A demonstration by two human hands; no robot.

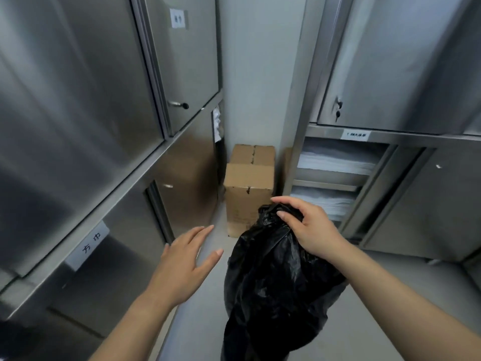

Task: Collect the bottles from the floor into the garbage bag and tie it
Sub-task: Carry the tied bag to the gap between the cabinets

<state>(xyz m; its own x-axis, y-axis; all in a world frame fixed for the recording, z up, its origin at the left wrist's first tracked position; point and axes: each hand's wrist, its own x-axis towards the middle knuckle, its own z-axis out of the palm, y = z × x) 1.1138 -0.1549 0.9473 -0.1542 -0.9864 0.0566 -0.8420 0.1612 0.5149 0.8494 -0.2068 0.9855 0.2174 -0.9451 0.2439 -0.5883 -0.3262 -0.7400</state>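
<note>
A bulging black garbage bag (276,282) hangs over the pale floor in the lower middle of the head view. Its top is bunched together, and my right hand (309,227) grips that gathered neck from above. My left hand (184,259) hovers to the left of the bag with flat, spread fingers, holding nothing and not touching it. No bottles show on the floor; whatever is in the bag is hidden by the plastic.
Stainless steel cabinets (78,126) line the left side of a narrow aisle. More steel cabinets (416,191) stand on the right, with open shelves of folded white linen (335,162). A cardboard box (250,186) stands against the far wall.
</note>
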